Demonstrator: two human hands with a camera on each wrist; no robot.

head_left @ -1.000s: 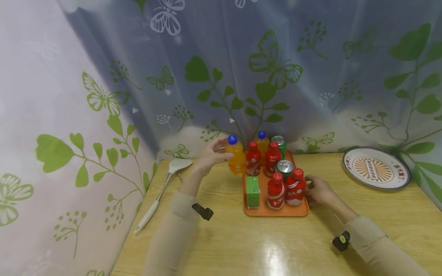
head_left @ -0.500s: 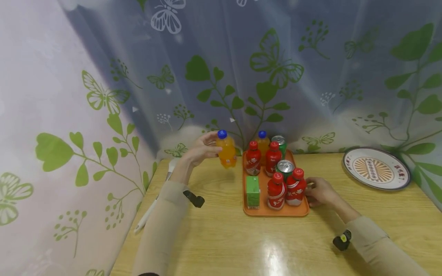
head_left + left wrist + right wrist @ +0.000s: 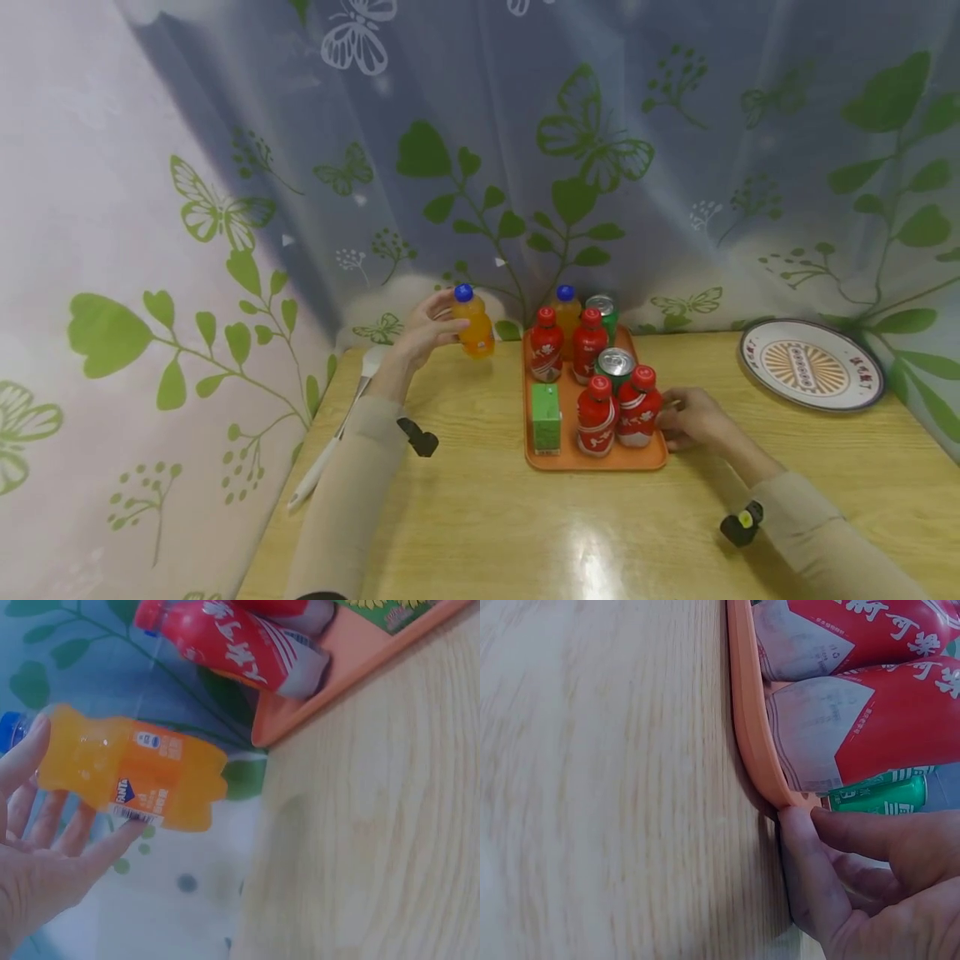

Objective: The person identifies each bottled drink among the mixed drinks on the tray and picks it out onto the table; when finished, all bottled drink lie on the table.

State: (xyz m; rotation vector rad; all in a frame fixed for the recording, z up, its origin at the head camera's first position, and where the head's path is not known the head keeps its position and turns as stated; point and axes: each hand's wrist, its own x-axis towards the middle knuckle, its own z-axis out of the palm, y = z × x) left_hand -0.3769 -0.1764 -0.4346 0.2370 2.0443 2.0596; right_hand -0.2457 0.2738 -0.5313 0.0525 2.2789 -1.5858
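l. hand [image 3: 427,331] raised, digits gripping; r. hand [image 3: 699,417] lower, thumb & finger pinching; sleeved arms [image 3: 343,492] extended fwd.

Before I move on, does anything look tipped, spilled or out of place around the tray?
Nothing looks spilled or damaged, and the drinks on the orange tray stand upright. One orange soda bottle leans slightly, off the tray, but the left hand grips it, so that hardly seems odd.
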